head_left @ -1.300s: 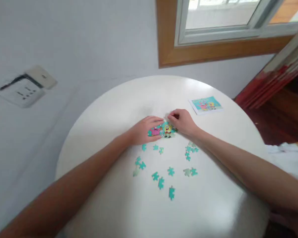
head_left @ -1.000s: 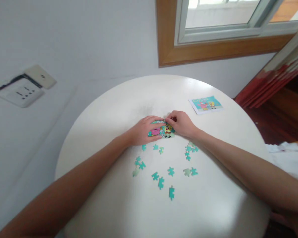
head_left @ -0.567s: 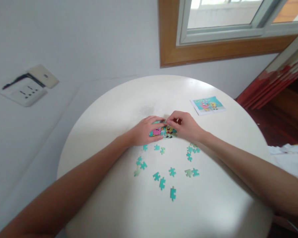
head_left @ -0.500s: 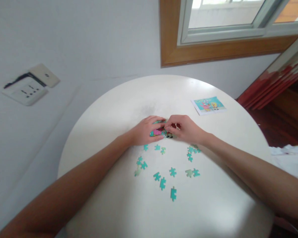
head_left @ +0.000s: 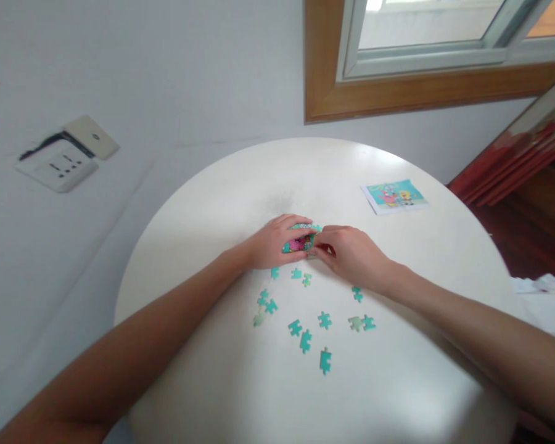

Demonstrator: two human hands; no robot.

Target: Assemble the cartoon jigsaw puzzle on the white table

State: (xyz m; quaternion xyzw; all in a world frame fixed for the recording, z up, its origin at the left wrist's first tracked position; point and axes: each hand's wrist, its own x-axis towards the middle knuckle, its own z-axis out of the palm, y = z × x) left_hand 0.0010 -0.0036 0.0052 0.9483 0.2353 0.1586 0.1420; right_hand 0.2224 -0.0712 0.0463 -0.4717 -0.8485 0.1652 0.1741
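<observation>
A partly joined jigsaw puzzle [head_left: 297, 244], with pink and turquoise print, lies flat near the middle of the round white table [head_left: 203, 370]. My left hand [head_left: 275, 242] rests over its left side, fingers spread across it. At the puzzle's right edge, my right hand [head_left: 351, 251] is closed in a pinch, thumb and forefinger pressed on a jigsaw piece mostly hidden by the fingers. Nearer to me lie several loose turquoise pieces, among them one piece [head_left: 324, 320] in the middle and another [head_left: 325, 361] closest to me. My right wrist hides some pieces beneath it.
A picture card [head_left: 395, 196] with cartoon figures lies at the table's back right. Behind the table stand a white wall [head_left: 203, 74] with a socket [head_left: 58, 165], and a wood-framed window [head_left: 324, 92]. A red curtain [head_left: 499, 166] hangs at the right.
My right hand has shifted a little toward me and to the right along the puzzle's edge, now covering more loose pieces there. My left hand stays on the puzzle. The view has shifted slightly.
</observation>
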